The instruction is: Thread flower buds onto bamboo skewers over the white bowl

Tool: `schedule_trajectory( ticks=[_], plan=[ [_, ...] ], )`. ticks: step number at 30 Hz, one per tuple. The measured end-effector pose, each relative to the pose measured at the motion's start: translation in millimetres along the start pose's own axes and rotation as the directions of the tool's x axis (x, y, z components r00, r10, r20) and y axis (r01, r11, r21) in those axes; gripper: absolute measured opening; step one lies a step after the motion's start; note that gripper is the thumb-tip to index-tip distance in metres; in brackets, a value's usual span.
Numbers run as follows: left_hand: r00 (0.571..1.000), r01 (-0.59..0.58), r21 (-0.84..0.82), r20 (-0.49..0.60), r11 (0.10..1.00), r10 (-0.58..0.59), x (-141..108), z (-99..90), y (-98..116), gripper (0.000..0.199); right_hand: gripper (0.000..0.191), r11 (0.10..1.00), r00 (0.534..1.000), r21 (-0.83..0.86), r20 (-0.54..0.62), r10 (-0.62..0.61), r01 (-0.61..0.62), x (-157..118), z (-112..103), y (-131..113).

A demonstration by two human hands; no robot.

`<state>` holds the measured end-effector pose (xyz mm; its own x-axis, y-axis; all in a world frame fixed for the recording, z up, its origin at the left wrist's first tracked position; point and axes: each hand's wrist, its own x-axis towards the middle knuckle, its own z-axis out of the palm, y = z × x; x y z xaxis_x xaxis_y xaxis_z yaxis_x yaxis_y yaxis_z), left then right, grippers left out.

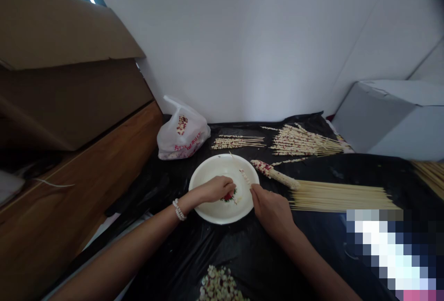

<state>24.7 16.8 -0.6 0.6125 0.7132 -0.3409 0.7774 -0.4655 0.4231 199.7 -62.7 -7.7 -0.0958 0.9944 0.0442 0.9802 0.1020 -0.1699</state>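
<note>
My left hand (219, 188), with a beaded bracelet on the wrist, is over the white bowl (204, 208); its fingers are pressed together, and what they hold, if anything, is too small to make out. At the bowl's right rim, my right hand (272, 208) is closed on the lower end of a skewer (245, 177) threaded with pale kernels, which tilts up over the bowl. A red pattern and a few small bits show on the bowl's bottom. Right of the bowl lies a corn cob (274, 174), partly stripped, with red and pale kernels at one end.
Bare sticks (343, 195) lie at the right. Behind are a small group of threaded skewers (236, 142), a larger pile (298, 140) and a plastic bag (183, 134). Loose kernels (222, 286) are heaped in front. Cardboard box (69, 102) stands left, white box (395, 120) right.
</note>
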Motion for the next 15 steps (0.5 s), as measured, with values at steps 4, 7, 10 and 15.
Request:
schedule_trajectory(
  ticks=[4, 7, 10, 15],
  plan=[
    [0.994, 0.035, 0.09, -0.109, 0.995, -0.025, 5, 16.8, 4, 0.032, 0.019, 1.0, 1.0, -0.002, -0.003, 0.0, 0.0, 0, 0, 0],
    [0.994, -0.019, 0.222, -0.1, 0.975, 0.042, 6, 31.1, 8, 0.026, 0.02, 1.0, 1.0, 0.001, -0.001, -0.004, 0.004, 0, 0, 0],
    [0.983, -0.161, 0.347, -0.028, 0.924, 0.182, 7, 36.4, 8, 0.028, 0.02, 1.0, 1.0, 0.003, 0.005, -0.005, 0.005, 0, 0, 1],
    [0.971, -0.237, 0.331, 0.037, 0.913, 0.238, 1, 28.0, 6, 0.025, 0.019, 1.0, 1.0, 0.007, 0.012, 0.0, 0.0, 0, -1, 1]
  ],
)
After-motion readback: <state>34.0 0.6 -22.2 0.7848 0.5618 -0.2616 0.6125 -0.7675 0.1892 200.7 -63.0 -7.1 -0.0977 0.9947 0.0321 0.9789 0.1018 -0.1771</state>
